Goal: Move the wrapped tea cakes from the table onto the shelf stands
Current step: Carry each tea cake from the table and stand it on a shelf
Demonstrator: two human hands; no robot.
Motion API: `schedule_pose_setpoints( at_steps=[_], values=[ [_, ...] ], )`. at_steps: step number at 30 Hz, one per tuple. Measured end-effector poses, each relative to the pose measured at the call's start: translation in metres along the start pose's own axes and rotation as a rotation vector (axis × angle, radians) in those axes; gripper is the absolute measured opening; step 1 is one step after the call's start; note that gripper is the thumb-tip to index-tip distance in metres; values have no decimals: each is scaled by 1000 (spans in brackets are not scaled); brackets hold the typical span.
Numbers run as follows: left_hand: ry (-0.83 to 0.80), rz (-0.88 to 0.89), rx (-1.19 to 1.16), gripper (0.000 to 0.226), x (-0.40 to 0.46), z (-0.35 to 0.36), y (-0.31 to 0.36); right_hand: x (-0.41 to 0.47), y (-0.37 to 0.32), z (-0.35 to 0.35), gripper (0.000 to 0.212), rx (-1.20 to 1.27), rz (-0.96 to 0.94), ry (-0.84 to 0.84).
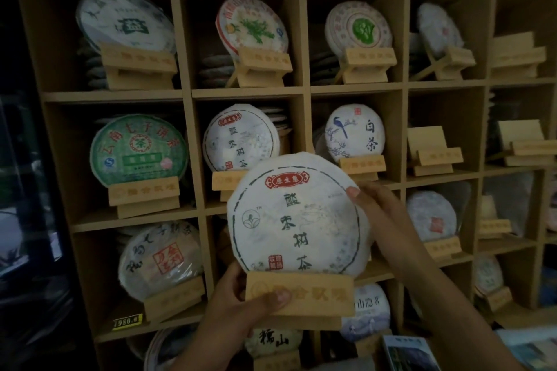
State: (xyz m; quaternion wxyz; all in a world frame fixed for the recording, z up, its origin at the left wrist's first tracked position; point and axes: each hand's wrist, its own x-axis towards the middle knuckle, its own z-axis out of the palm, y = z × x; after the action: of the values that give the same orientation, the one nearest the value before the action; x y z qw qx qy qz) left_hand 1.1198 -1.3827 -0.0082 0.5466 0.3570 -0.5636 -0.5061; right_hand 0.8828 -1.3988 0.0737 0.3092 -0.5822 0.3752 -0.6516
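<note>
Head view shows a wrapped tea cake [297,214] seated on a wooden stand [300,295], both held up in front of the shelf [187,93]. Taking that stand as landmark: the left hand [238,301] grasps its left end, thumb curled over the front face, fingers presumably behind, though they are hidden. The right hand [379,205] sits above and right of the stand, thumb on the cake's front at its upper right rim and the remaining fingers apparently behind the rim, so its grip pinches the cake.

A pressed disc of this kind is likely stiff and fairly dense, while its paper wrapper looks thin, creased and easy to tear or slide on. Holding it by the rim with a palm backing it seems safest; the stand's slot alone may not stop it from tipping forward.

Its wrapper is white with a dashed dark ring, a red cartouche at top, 4 dark green characters down the middle, a small round logo left and red seals low. Behind and above the stand, a matching cake [241,138] sits in a compartment.
</note>
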Motion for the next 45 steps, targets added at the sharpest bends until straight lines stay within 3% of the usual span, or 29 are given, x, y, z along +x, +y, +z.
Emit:
schedule_pose_setpoints(
  at_steps=[3, 7, 17, 22, 27, 45],
  values=[
    [-3, -7, -4, 102, -1, 1, -1, 8, 2, 8, 48, 290, 75, -151],
    [10, -13, -13, 102, -3, -1, -3, 9, 13, 16, 33, 370, 134, -174],
    [79, -25, 14, 100, -4, -16, -22, 16, 37, 32, 33, 281, 239, -164],
    [123, -30, -2, 96, 4, -32, -23, 0, 60, 39, 54, 186, 152, -112],
    [172, 13, 42, 83, 17, -45, -20, 1, 79, 47, 18, 157, 156, -155],
    [132, -193, 111, 92, 82, -84, -120, 18, 183, 63, 29, 130, 434, -137]
  ],
)
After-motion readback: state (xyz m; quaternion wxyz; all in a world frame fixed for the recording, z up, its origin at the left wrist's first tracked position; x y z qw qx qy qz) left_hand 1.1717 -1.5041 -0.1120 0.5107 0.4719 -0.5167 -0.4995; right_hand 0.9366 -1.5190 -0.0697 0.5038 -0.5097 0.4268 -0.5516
